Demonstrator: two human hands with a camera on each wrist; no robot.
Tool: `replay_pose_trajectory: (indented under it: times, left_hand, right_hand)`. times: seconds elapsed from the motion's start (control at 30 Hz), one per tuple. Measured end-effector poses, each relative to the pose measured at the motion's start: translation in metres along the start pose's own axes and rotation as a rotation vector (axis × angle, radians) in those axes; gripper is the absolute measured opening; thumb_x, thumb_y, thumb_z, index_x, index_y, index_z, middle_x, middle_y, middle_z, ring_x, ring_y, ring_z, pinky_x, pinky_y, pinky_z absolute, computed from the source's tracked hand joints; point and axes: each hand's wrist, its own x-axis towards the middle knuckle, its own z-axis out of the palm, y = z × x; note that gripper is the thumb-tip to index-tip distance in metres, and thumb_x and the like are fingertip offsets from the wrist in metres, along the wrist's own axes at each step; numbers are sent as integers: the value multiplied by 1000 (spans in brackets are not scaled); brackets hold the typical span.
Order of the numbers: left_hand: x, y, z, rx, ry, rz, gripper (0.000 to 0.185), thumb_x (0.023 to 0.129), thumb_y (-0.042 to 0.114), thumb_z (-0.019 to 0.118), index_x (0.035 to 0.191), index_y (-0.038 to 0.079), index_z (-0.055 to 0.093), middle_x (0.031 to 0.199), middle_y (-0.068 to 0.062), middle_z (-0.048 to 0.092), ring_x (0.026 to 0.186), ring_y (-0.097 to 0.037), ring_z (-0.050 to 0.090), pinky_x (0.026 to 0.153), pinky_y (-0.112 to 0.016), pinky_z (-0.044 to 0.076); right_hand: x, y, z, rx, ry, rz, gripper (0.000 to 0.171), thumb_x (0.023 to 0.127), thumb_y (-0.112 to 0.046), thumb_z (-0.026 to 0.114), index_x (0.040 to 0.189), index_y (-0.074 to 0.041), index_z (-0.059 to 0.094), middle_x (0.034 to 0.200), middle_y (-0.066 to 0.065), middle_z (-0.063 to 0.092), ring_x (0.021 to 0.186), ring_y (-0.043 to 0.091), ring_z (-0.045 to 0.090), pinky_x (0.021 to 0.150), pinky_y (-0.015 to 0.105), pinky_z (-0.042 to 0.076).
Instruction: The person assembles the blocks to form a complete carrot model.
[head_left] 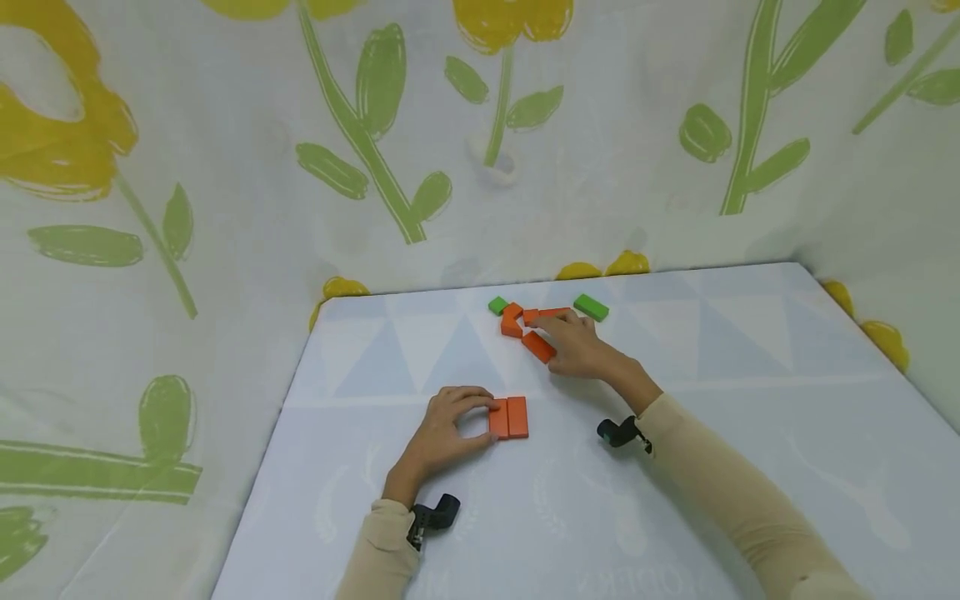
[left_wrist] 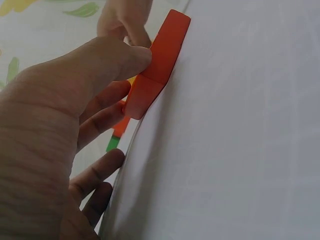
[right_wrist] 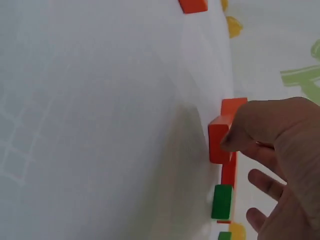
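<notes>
Two orange blocks lie side by side on the table, a left block (head_left: 498,419) and a right block (head_left: 518,417). My left hand (head_left: 442,425) pinches the left one between thumb and fingers at its short ends. In the left wrist view the thumb presses the orange surface (left_wrist: 167,47). Farther back, my right hand (head_left: 576,346) grips a slanted orange block (head_left: 537,347) at the near side of a loose cluster. The right wrist view has the thumb against that block (right_wrist: 218,145); the other fingers are spread behind it.
Around the right hand lie more orange blocks, including an angled group (head_left: 512,322) and a long piece (head_left: 555,312). One green block (head_left: 498,306) is left of them, another green block (head_left: 591,307) right. The white patterned table (head_left: 637,517) ends at a flowered cloth (head_left: 585,192) behind.
</notes>
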Motion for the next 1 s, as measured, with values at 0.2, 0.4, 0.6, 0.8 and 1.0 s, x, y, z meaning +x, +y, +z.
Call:
replay_pose_trajectory:
  times: [0.2,0.4,0.6,0.8,1.0]
  left_hand:
    - [-2,1,5,-22,-7,9,38,84,37,77,121,32,70,131,14,58,123,-15,45,103,-48,34]
    - [-1,2,5,-9,-8,17,39,84,36,77,121,31,70,131,14,58,123,-14,45,104,-47,34]
    - [0,2,2,3,-1,17,39,84,36,77,122,32,69,131,13,58,123,-16,45,104,-49,34]
    - [1,1,0,5,7,10,38,84,37,77,122,32,70,131,14,57,123,-15,45,105,-49,34]
    - [1,-1,1,-8,21,21,38,84,36,78,121,32,70,131,13,58,123,-16,46,104,-50,34]
  right_hand:
    - [-6,4,-2,-102,-69,-43,63,84,-12,76,143,-14,53,140,4,57,133,33,34,100,54,25]
    - [-14,6,-4,-31,-4,-44,67,79,-25,86,138,-14,57,134,2,60,129,30,37,101,53,23]
    - [-34,1,-9,44,66,-87,64,76,-33,88,131,-11,62,122,0,65,122,26,40,98,51,24]
    - [-61,-15,-8,28,84,-143,65,75,-34,88,131,-11,63,120,-2,66,119,23,42,96,49,26]
    - [-81,-26,3,3,78,-197,64,75,-36,87,129,-13,63,115,-6,65,116,20,43,94,47,27]
